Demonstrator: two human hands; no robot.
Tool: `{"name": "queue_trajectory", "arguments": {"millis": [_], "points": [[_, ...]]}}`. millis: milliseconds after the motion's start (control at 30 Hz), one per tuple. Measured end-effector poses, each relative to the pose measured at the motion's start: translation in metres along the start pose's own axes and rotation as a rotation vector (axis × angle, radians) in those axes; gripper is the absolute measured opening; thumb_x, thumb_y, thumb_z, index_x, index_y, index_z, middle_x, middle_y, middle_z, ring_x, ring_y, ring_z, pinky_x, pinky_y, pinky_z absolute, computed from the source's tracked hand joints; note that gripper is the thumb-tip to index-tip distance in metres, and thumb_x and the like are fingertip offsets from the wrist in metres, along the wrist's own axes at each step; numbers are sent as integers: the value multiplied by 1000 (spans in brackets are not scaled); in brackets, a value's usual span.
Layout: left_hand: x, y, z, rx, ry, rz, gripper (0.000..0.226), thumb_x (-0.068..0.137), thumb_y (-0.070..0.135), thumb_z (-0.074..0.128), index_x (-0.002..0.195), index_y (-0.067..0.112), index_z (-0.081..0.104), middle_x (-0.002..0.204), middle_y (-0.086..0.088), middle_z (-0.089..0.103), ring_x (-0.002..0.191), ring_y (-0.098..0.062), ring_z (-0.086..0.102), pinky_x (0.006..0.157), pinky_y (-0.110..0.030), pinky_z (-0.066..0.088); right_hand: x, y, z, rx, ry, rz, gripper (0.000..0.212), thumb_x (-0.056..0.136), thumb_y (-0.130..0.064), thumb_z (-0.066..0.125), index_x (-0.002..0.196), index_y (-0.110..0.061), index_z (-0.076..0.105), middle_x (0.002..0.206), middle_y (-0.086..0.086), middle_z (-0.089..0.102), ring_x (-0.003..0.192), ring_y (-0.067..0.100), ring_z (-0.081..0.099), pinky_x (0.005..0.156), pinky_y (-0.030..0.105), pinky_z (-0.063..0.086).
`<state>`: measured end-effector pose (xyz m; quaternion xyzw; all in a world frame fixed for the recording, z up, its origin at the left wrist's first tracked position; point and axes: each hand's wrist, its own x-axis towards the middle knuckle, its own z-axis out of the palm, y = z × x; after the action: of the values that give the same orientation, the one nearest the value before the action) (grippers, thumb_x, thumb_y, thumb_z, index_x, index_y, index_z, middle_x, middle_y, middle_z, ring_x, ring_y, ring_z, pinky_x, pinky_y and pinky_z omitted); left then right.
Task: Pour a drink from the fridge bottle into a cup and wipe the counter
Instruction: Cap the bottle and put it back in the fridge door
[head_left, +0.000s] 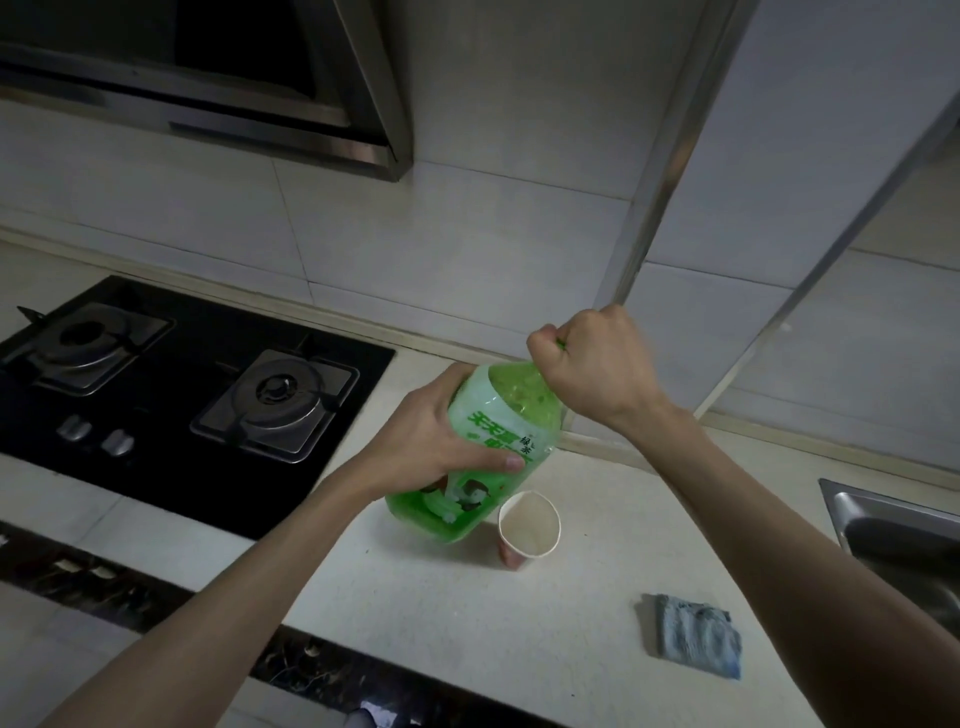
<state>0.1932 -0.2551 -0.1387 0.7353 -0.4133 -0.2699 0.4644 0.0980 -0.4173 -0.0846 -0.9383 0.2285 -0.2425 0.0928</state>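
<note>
Head view, single frame.

Bottle (493, 452): green, tilted, neck pointing away from the person, base low over the table (467, 623) and just left of the cup (530, 525). Cannot tell whether the base touches.

Left hand (441, 441): grip wrapped round the label, thumb across the front.

Right hand (592, 364): grip curled tight over the bottle's top; the cap is hidden under it.

Cup upright, looks empty. Cloth (696, 636) lies well apart, front right.

Judged step: uncapping.
- Hold the body firm without squeezing; soft plastic could spurt.
- Bring the bottle upright before the cap comes free.
- Mind the cup; it is light and easily knocked.
</note>
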Motion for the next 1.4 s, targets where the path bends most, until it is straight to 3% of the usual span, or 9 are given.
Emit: {"name": "queue_trajectory", "arguments": {"millis": [200,367,600,767,900,967,1067,1167,1400], "points": [[3,3,9,175,104,61,86,51,43,95,124,29,54,109,19,64,99,5,59,78,-17,45,-8,10,8,76,6,122,50,83,-27,39,40,-11,20,37,5,19,38,17,25,53,29,26],[4,2,29,298,191,68,94,50,52,93,128,23,50,110,14,55,106,-13,53,89,-33,46,-10,20,13,88,-29,246,51,89,-21,45,43,-7,28,43,10,30,47,26,36,51,29,25],[8,0,50,423,190,39,105,55,54,90,140,16,42,129,3,54,113,-20,47,98,-35,36,-23,36,21,167,-60,400,49,88,-20,45,43,-4,34,44,11,35,50,32,41,48,30,26],[12,7,58,325,241,35,99,51,54,92,133,20,47,113,14,50,107,-14,48,93,-37,43,-25,39,6,207,-39,368,64,96,-46,42,44,-9,39,45,5,40,45,24,41,49,30,32],[16,12,53,144,320,4,87,52,47,94,123,27,49,111,16,58,99,-1,57,77,-11,42,-28,45,-10,529,-82,307,64,102,-51,29,63,-15,65,60,-1,65,62,17,63,68,33,50],[15,14,51,82,364,-20,84,53,41,96,122,30,49,109,18,60,98,2,59,74,-8,42,-30,50,-8,696,-104,297,57,103,-48,31,80,-14,72,74,0,72,73,15,68,76,34,55],[8,14,47,-26,421,-81,84,52,38,96,121,36,47,107,18,64,98,6,61,78,-14,48,-31,54,3,894,-149,286,51,102,-45,35,100,-12,73,90,2,74,85,18,70,83,43,56],[-2,9,41,-88,490,-141,88,46,49,92,121,37,49,109,13,67,100,-4,66,87,-29,55,-34,45,13,970,-211,221,49,96,-51,39,109,-18,71,98,0,74,90,16,70,86,45,55],[-44,-8,13,-189,657,-220,91,44,53,88,123,29,51,111,9,69,102,-7,68,92,-40,57,-37,-14,39,1098,-278,122,28,97,-30,53,110,-14,70,111,1,70,100,13,67,83,37,59]]}}
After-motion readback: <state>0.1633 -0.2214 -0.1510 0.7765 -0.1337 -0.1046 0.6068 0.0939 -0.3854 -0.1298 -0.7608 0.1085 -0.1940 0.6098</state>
